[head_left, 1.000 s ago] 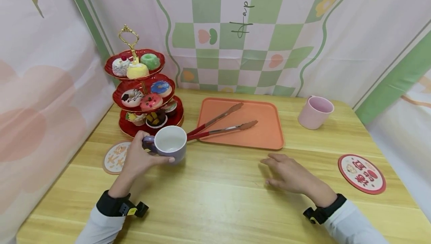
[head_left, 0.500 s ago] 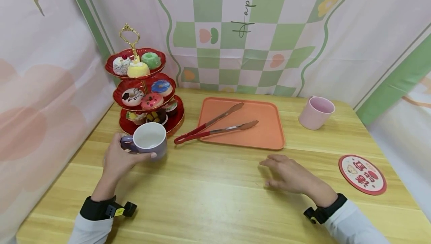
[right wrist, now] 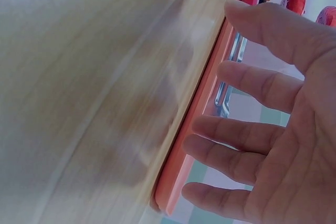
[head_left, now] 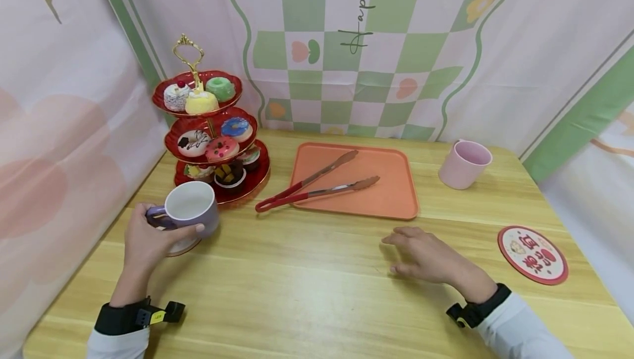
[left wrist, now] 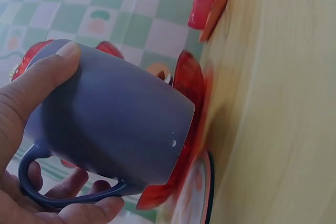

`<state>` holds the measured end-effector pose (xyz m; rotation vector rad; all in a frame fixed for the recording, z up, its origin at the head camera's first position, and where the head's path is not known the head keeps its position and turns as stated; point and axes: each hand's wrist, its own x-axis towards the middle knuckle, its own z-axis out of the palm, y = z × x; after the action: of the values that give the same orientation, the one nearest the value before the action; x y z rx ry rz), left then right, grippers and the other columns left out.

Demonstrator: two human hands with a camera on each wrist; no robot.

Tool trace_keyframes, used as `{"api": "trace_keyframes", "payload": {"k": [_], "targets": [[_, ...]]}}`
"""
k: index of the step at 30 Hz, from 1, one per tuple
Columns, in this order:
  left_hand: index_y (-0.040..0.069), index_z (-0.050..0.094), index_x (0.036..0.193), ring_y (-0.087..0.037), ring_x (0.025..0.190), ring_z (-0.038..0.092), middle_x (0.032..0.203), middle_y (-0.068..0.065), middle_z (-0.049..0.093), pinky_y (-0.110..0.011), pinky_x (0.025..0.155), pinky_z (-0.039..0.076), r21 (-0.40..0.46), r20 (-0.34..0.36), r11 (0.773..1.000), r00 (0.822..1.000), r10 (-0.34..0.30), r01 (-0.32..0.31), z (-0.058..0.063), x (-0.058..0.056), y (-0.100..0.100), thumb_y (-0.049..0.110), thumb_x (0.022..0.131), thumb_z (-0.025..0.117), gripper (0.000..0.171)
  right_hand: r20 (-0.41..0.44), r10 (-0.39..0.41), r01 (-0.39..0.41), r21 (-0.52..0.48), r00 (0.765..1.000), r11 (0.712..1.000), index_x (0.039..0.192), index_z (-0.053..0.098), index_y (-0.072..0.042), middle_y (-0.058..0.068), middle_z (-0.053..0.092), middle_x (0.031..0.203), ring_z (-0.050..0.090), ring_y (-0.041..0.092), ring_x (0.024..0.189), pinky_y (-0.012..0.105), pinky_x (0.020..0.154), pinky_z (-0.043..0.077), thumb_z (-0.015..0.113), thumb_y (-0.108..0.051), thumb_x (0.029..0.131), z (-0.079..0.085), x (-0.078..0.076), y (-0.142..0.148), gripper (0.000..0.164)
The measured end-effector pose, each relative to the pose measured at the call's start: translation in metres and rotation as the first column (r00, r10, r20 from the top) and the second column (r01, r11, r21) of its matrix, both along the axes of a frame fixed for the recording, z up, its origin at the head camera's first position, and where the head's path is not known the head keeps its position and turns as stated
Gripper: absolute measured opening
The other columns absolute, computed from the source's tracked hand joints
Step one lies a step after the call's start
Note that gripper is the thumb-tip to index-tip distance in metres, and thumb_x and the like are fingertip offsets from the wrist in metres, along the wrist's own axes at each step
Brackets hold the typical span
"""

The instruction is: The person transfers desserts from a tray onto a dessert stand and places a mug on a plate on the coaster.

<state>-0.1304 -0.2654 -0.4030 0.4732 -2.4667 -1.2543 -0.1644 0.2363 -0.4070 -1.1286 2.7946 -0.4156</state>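
My left hand (head_left: 148, 240) grips a purple mug (head_left: 200, 218) with a white inside, at the left of the table. In the left wrist view its fingers curl through the handle (left wrist: 73, 201) while the thumb presses the side near the rim. Beneath the mug a round coaster (head_left: 184, 248) shows partly; in the left wrist view the mug's base stands a little above that coaster (left wrist: 195, 195). Over the table right of centre, my right hand (head_left: 426, 257) holds nothing. Its fingers are spread and slightly bent in the right wrist view, with the tray (right wrist: 181, 153) beyond them.
A three-tier red stand (head_left: 252, 180) with toy cakes and donuts rises behind the mug. Red-handled tongs (head_left: 297, 188) lie spread across the orange tray (head_left: 386, 205). At the right are a pink mug (head_left: 458, 172) and a second round coaster (head_left: 532, 254).
My left hand has carried the purple mug leftward, from beside the tongs' handle end to the left coaster. The tongs' red handle is uncovered. My right hand has stayed in place.
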Motion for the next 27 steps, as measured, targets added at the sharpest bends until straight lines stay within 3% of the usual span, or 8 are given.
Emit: {"api": "trace_keyframes", "payload": {"k": [7, 18, 27], "targets": [[-0.003, 0.035, 0.117, -0.031, 0.109, 0.042, 0.119, -0.017, 0.043, -0.031, 0.073, 0.038, 0.02, 0.035, 0.999, 0.999, 0.041, -0.041, -0.001, 0.004, -0.011, 0.033, 0.058, 0.089, 0.088, 0.008, 0.011, -0.011, -0.004, 1.0, 1.0, 0.118, 0.061, -0.004, 0.021, 0.055, 0.12, 0.046, 0.041, 0.115, 0.056, 0.089, 0.037, 0.074, -0.025, 0.079, 0.002, -0.001, 0.0, 0.046], [0.002, 0.036, 0.118, -0.028, 0.108, 0.042, 0.119, -0.013, 0.042, -0.037, 0.071, 0.043, 0.033, 0.112, 0.984, 0.979, 0.173, -0.178, -0.008, 0.004, -0.028, 0.044, 0.054, 0.089, 0.093, 0.027, 0.01, -0.01, -0.002, 1.0, 1.0, 0.117, 0.061, -0.003, 0.023, 0.054, 0.12, 0.046, 0.042, 0.114, 0.056, 0.089, 0.038, 0.074, -0.024, 0.079, 0.003, 0.001, -0.002, 0.045], [0.0, 0.032, 0.127, -0.03, 0.11, 0.042, 0.122, -0.015, 0.04, -0.037, 0.072, 0.043, 0.069, 0.166, 0.978, 0.969, 0.182, -0.196, -0.009, 0.002, -0.033, 0.048, 0.057, 0.086, 0.101, 0.018, 0.015, -0.015, -0.003, 1.0, 1.0, 0.117, 0.062, -0.003, 0.027, 0.053, 0.119, 0.049, 0.041, 0.109, 0.056, 0.086, 0.04, 0.074, -0.026, 0.078, 0.001, 0.001, -0.003, 0.046]]}}
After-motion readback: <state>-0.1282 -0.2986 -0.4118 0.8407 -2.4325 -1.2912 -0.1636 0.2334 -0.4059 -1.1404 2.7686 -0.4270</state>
